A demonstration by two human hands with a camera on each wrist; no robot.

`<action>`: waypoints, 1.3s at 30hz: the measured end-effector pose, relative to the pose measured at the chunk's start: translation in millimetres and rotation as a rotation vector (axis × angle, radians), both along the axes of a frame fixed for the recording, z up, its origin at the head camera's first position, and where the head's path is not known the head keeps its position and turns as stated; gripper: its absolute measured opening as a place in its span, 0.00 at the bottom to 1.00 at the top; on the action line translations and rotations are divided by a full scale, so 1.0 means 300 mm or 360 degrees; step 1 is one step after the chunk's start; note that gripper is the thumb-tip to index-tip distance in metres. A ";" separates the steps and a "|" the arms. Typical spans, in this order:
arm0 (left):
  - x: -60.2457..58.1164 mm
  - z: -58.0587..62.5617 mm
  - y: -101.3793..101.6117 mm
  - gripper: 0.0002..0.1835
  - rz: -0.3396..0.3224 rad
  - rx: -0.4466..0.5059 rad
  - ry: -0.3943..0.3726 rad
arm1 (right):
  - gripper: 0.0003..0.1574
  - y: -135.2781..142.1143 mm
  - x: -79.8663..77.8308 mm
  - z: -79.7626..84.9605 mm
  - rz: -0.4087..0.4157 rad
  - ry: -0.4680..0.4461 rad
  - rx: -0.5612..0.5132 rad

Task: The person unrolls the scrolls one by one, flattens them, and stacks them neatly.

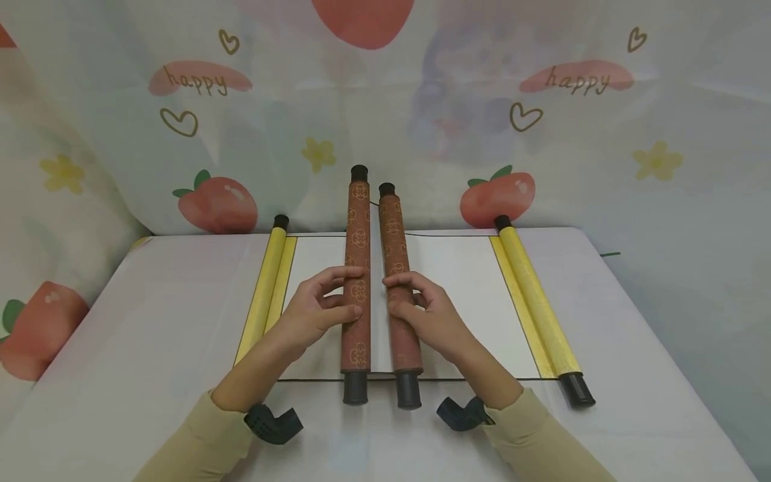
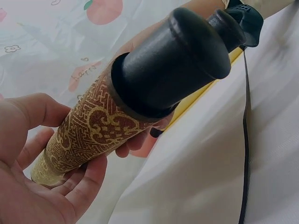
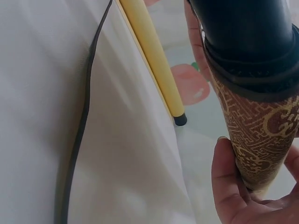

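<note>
Where the bench carries the white sheet, I see the left brown roll and right brown roll over its middle, long axes pointing away, just apart; my left grip pinches the former, my right grip the latter.

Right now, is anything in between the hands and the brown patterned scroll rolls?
Nothing visible: the left hand directly holds the left brown scroll roll, and the right hand directly holds the right brown scroll roll.
</note>
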State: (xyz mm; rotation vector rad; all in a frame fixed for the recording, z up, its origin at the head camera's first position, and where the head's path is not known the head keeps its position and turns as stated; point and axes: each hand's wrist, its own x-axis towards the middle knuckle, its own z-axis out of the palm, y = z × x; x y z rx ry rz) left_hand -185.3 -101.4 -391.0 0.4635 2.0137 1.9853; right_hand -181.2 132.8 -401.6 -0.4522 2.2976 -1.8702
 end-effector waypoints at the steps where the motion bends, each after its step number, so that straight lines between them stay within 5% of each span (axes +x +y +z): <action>1: 0.001 0.000 -0.001 0.30 0.0004 0.0000 0.0002 | 0.21 0.000 0.000 0.001 -0.0003 0.0000 0.0001; 39: -0.001 0.017 -0.012 0.30 0.0014 0.0022 -0.0023 | 0.27 0.030 -0.011 0.018 -0.0029 0.0001 0.0051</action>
